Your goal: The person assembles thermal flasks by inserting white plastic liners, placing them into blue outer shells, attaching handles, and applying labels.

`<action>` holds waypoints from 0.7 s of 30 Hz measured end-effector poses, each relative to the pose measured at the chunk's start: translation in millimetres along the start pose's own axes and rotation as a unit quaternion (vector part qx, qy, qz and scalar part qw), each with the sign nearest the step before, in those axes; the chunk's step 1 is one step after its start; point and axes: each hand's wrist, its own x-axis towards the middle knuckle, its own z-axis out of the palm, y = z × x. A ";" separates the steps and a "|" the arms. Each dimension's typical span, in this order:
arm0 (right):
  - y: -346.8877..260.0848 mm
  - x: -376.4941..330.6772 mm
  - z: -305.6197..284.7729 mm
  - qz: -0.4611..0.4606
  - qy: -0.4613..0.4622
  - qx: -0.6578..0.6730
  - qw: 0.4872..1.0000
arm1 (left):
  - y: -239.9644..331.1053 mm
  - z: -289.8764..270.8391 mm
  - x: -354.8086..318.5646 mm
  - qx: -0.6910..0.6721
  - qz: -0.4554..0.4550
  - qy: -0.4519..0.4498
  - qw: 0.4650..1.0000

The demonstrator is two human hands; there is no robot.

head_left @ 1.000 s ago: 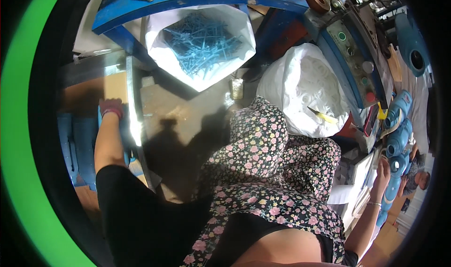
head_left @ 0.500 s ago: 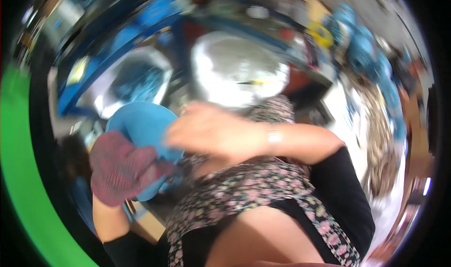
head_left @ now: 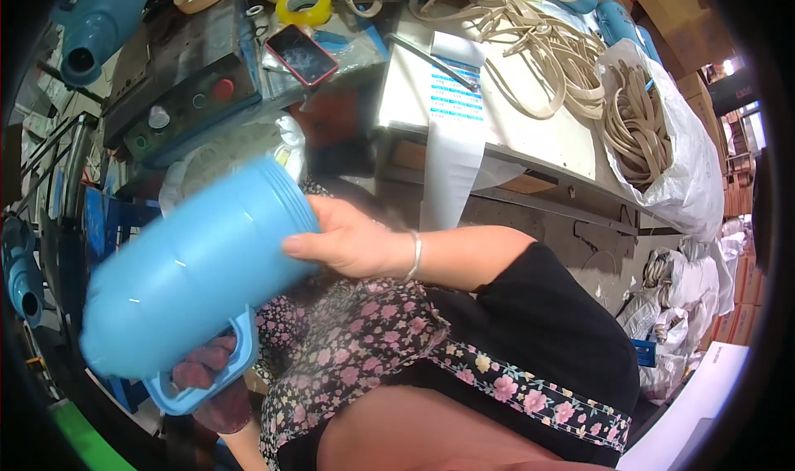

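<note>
The blue jug [head_left: 195,264] lies tilted before the apron [head_left: 356,326]; the gloved left hand [head_left: 207,362] curls through its handle [head_left: 248,338], the bare right hand [head_left: 356,239] grips its rim [head_left: 288,191]. It seems light, stiff, maybe slippery; handle and rim should hold best

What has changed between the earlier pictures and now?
The left hand has come up from the box at the left with a blue container, and is now hooked through its handle. The right hand has come across from the right and now holds the ridged end. The view has turned right, toward the table with beige straps. The glove and bracelet are still on.
</note>
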 end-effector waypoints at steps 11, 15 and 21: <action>-65.0 -64.4 -253.6 -0.119 0.350 -0.757 0.539 | -24.7 14.5 29.9 0.235 0.154 -0.107 0.954; -75.9 -56.6 -240.7 -0.113 0.346 -0.758 0.541 | -21.7 15.7 57.1 0.513 0.326 -0.098 0.788; -77.3 -45.4 -218.1 -0.064 0.320 -0.808 0.491 | -2.9 26.6 54.4 0.268 0.289 -0.125 0.911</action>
